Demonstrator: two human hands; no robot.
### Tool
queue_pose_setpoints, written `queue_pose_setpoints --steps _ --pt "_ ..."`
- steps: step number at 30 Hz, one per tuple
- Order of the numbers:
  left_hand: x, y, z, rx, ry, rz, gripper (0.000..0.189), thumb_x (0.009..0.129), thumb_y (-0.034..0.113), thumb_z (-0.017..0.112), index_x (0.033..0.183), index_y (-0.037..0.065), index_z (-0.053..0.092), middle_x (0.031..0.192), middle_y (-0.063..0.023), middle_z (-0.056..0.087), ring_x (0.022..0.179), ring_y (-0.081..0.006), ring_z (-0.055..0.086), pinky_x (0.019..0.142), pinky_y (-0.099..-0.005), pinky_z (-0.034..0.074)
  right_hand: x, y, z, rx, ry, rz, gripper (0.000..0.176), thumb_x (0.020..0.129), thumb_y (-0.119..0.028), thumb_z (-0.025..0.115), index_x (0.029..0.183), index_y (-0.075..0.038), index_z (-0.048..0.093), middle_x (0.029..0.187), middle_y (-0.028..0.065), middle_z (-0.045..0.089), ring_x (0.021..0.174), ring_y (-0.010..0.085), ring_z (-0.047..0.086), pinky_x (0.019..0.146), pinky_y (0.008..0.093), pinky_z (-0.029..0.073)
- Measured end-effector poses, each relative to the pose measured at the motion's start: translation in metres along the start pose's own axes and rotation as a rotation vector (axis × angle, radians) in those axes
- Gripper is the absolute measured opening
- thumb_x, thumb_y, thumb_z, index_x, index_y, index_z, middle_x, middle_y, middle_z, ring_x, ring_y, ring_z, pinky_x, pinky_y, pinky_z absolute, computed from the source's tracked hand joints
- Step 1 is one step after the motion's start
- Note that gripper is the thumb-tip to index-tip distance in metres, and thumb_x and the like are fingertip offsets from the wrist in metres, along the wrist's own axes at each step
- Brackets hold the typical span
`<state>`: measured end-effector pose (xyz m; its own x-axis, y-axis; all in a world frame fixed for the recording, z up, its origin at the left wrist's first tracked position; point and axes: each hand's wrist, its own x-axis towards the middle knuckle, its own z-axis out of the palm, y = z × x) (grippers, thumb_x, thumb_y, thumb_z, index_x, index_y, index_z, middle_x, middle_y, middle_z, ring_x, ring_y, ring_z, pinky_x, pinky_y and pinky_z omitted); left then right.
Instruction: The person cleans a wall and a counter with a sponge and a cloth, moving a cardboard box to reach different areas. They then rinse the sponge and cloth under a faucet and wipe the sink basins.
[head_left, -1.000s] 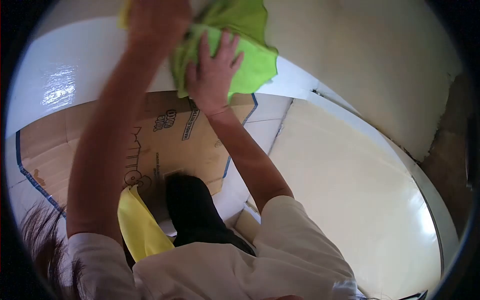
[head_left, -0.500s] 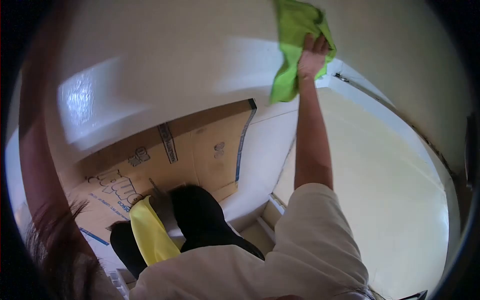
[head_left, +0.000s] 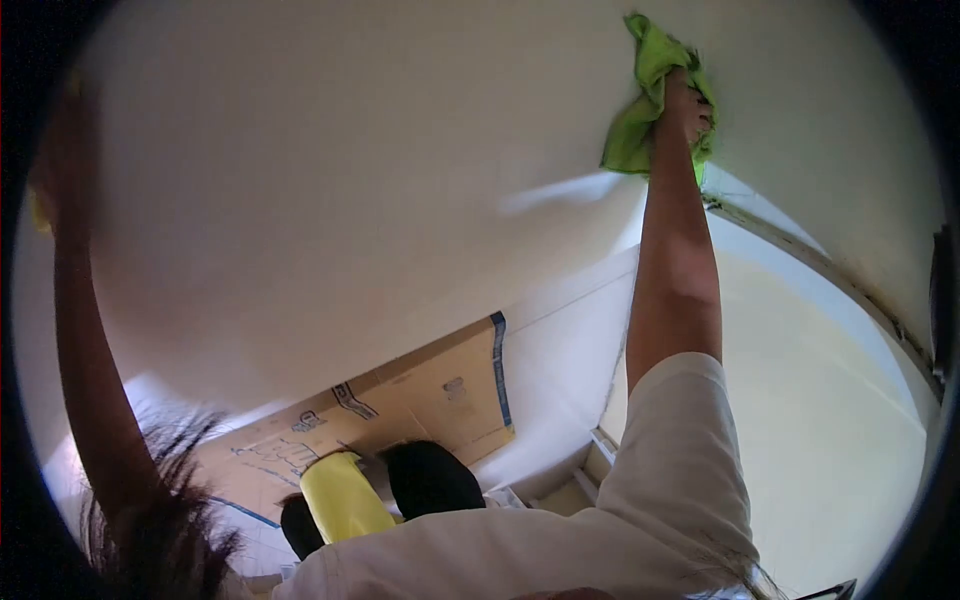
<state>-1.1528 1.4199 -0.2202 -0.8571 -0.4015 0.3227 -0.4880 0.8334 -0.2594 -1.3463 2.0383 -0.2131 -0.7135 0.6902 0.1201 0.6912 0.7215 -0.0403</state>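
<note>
My right hand (head_left: 688, 112) is stretched up and closed on a crumpled green cloth (head_left: 634, 138), which lies against the white wall surface (head_left: 380, 170). The cloth is bunched around the fingers, close to where the wall meets the adjoining surface. At the upper left edge, my left hand (head_left: 66, 170) is raised on the same wall. It is dark and blurred, and its fingers do not show clearly. Bits of something yellow (head_left: 41, 214) peek out beside it, too small to name. A yellow cloth-like piece (head_left: 345, 497) hangs in front of my body.
A printed cardboard sheet (head_left: 430, 395) with blue-taped edges lies below, beyond my dark-clothed knees (head_left: 430, 478). A pale panel (head_left: 800, 400) with a raised, stained ledge (head_left: 820, 262) stands at the right. Small white ledges (head_left: 583, 485) show near the bottom middle.
My right hand has shifted right with the green cloth, which is more bunched. My left hand has come into view at the upper left. The cardboard appears lower and smaller.
</note>
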Motion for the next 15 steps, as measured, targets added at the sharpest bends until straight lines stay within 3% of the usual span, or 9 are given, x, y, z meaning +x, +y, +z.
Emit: queue_pose_setpoints --steps 2,6,8,10,11,13,14,15 --pt "0.005 -0.007 0.013 0.093 -0.042 -0.01 0.03 0.09 0.03 0.043 0.107 0.006 0.047 0.104 -0.0144 0.05 0.1 -0.0314 0.052 0.085 -0.0513 0.042 0.006 -0.02 0.001 0.023 -0.028 0.143 0.101 0.069 -0.073 0.04 0.139 -0.002 0.02 0.141 0.0165 0.022 0.128 0.033 0.024 0.101 0.0497 0.024" --pt "0.001 0.001 0.004 0.145 -0.084 -0.061 0.03 0.092 0.032 0.04 0.11 0.01 0.048 0.108 -0.0123 0.052 0.103 -0.031 0.052 0.088 -0.0522 0.042 -0.007 -0.067 -0.012 0.226 -0.121 0.053 0.103 0.065 -0.075 0.043 0.139 -0.006 0.021 0.141 0.0169 0.023 0.128 0.0351 0.022 0.099 0.0529 0.024" --pt "0.001 0.012 -0.008 0.073 -0.091 -0.146 0.028 0.092 0.029 0.04 0.11 0.008 0.047 0.109 -0.0136 0.05 0.103 -0.0317 0.051 0.087 -0.0516 0.042 0.034 -0.097 0.025 0.176 0.085 -0.231 0.068 0.077 -0.056 0.045 0.129 -0.013 0.043 0.134 0.021 0.032 0.125 0.0391 0.027 0.097 0.0592 0.021" --pt "-0.003 0.01 -0.012 0.049 -0.052 -0.102 0.028 0.092 0.027 0.039 0.11 0.008 0.047 0.11 -0.0142 0.049 0.104 -0.0329 0.05 0.086 -0.0514 0.041 0.097 -0.143 0.081 -0.181 0.111 -0.424 0.074 0.079 -0.057 0.044 0.137 -0.013 0.029 0.14 0.0152 0.027 0.128 0.0355 0.025 0.102 0.0509 0.021" --pt "-0.005 0.009 -0.014 0.003 -0.033 -0.059 0.027 0.091 0.026 0.038 0.109 0.007 0.046 0.111 -0.0148 0.049 0.104 -0.034 0.049 0.086 -0.0512 0.041 0.094 -0.16 0.079 -0.386 0.063 -0.656 0.067 0.087 -0.048 0.037 0.138 -0.006 0.026 0.143 0.0168 0.024 0.132 0.0357 0.02 0.106 0.0488 0.017" --pt "-0.003 0.013 -0.022 -0.016 -0.058 -0.085 0.027 0.091 0.025 0.038 0.11 0.007 0.046 0.111 -0.0151 0.048 0.104 -0.0346 0.049 0.085 -0.051 0.041 0.001 -0.2 0.027 -0.137 0.031 -0.691 0.067 0.088 -0.051 0.03 0.139 -0.008 0.026 0.144 0.0144 0.022 0.133 0.0319 0.02 0.107 0.0495 0.015" --pt "-0.001 0.016 -0.024 -0.054 -0.086 -0.112 0.027 0.091 0.024 0.038 0.11 0.006 0.046 0.111 -0.0153 0.048 0.104 -0.0352 0.048 0.085 -0.0507 0.04 -0.035 -0.217 0.006 0.021 -0.071 -0.74 0.063 0.089 -0.049 0.031 0.139 -0.01 0.028 0.145 0.0128 0.021 0.134 0.0291 0.018 0.107 0.0483 0.015" --pt "0.0 0.014 -0.021 -0.052 -0.083 -0.11 0.027 0.091 0.024 0.038 0.11 0.006 0.046 0.111 -0.0153 0.048 0.104 -0.0352 0.048 0.085 -0.0507 0.04 -0.062 -0.233 0.004 0.057 -0.03 -0.844 0.062 0.088 -0.047 0.033 0.137 -0.009 0.03 0.145 0.0127 0.023 0.133 0.0297 0.02 0.106 0.0484 0.017"
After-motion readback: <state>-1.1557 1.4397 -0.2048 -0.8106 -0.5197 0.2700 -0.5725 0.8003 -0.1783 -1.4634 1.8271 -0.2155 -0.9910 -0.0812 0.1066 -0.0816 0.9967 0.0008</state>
